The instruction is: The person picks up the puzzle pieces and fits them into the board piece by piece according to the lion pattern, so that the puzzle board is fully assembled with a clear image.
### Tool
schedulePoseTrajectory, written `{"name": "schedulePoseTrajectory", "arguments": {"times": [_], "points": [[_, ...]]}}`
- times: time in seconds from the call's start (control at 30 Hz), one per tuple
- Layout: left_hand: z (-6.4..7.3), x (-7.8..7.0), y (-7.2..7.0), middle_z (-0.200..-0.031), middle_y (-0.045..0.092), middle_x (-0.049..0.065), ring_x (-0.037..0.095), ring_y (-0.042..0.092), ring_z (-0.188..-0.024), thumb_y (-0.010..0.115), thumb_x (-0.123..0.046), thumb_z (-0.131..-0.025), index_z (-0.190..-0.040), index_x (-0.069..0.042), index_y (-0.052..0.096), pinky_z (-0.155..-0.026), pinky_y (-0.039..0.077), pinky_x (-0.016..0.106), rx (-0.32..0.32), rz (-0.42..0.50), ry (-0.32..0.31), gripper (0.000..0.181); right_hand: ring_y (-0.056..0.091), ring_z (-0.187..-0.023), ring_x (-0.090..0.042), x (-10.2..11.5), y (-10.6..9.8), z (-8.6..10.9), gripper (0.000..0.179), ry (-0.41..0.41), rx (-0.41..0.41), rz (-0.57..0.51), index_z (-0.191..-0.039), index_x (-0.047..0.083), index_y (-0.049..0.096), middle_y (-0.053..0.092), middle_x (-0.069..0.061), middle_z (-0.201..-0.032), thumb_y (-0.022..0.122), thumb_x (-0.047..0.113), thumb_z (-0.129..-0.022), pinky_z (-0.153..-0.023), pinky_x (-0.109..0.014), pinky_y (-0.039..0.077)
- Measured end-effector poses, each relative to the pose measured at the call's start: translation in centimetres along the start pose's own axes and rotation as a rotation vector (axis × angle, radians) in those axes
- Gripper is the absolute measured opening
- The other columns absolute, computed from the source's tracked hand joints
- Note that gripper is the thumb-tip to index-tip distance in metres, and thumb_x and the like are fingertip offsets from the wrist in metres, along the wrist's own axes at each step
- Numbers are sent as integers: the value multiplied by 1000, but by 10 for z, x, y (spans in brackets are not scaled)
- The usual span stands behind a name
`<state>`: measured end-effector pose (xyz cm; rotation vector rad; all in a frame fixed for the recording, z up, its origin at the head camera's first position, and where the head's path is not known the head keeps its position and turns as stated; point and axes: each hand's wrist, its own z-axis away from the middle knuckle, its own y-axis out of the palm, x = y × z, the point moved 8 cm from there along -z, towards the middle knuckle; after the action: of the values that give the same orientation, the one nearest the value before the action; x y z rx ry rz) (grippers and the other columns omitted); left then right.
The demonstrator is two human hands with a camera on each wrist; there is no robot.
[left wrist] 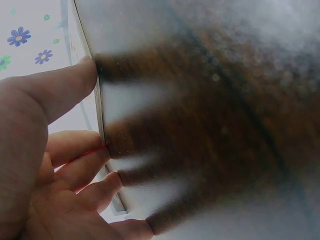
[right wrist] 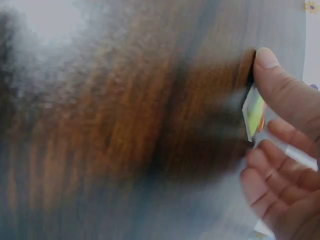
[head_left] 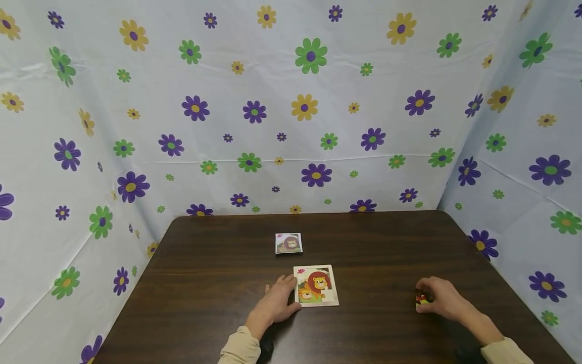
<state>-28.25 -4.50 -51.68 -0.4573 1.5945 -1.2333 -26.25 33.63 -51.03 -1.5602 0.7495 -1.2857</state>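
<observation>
A square wooden jigsaw puzzle with a lion and a cub lies on the table, a bare pale patch at its lower right corner. My left hand rests at its left side, the thumb and fingers fairly straight. In the left wrist view those fingertips line up along the board's edge. Well to the right, my right hand pinches a puzzle piece coloured red, yellow and green, partly covered by the fingers. The piece's light edge also shows between thumb and fingers in the right wrist view.
Behind the puzzle lies a small picture card with the same lion scene. The dark brown wooden table has flower-patterned white cloth hanging at its back and sides.
</observation>
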Motion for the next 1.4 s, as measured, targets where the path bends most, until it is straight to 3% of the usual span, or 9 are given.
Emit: {"name": "schedulePoseTrajectory", "arguments": {"times": [0.13,0.27,0.53,0.83,1.07,1.4], "points": [[0,0,0,-143,46,18,42,37,-133,73,-28,-85,-137,0,50,-94,28,73,-2,1,-2,64,52,-71,-13,-6,2,-1,42,100,45,-29,-87,4,60,58,0,-78,87,31,-67,-63,-32,46],[0,0,1,-142,46,18,42,37,-133,73,-28,-84,-136,0,50,-94,28,73,-12,-2,3,63,48,-67,-13,-5,3,0,39,121,71,-83,-83,6,55,53,1,-73,85,27,-70,-58,-29,41],[1,0,1,-142,46,17,41,37,-133,73,-28,-84,-136,-1,50,-94,28,72,-8,-3,-3,63,48,-68,-15,-5,3,2,43,135,47,-99,-90,3,56,53,-1,-74,87,25,-68,-60,-31,42],[1,1,2,-142,46,17,41,38,-133,73,-28,-84,-136,0,50,-94,28,73,-9,-3,4,64,41,-64,-3,9,-1,3,38,-8,-29,-84,-85,11,55,51,5,-74,87,22,-67,-56,-25,35],[0,2,2,-143,45,17,41,36,-134,72,-29,-85,-137,0,49,-95,27,73,-4,2,-2,64,54,-67,1,23,-3,-6,20,-52,-97,-107,-89,13,62,62,8,-78,75,4,-78,-57,-26,45],[0,0,2,-142,47,17,41,38,-133,73,-29,-84,-136,0,50,-94,29,73,-12,-11,3,64,61,-70,-4,69,-7,-31,17,-185,-162,-181,-91,10,65,65,4,-81,74,1,-80,-60,-26,51]]}}
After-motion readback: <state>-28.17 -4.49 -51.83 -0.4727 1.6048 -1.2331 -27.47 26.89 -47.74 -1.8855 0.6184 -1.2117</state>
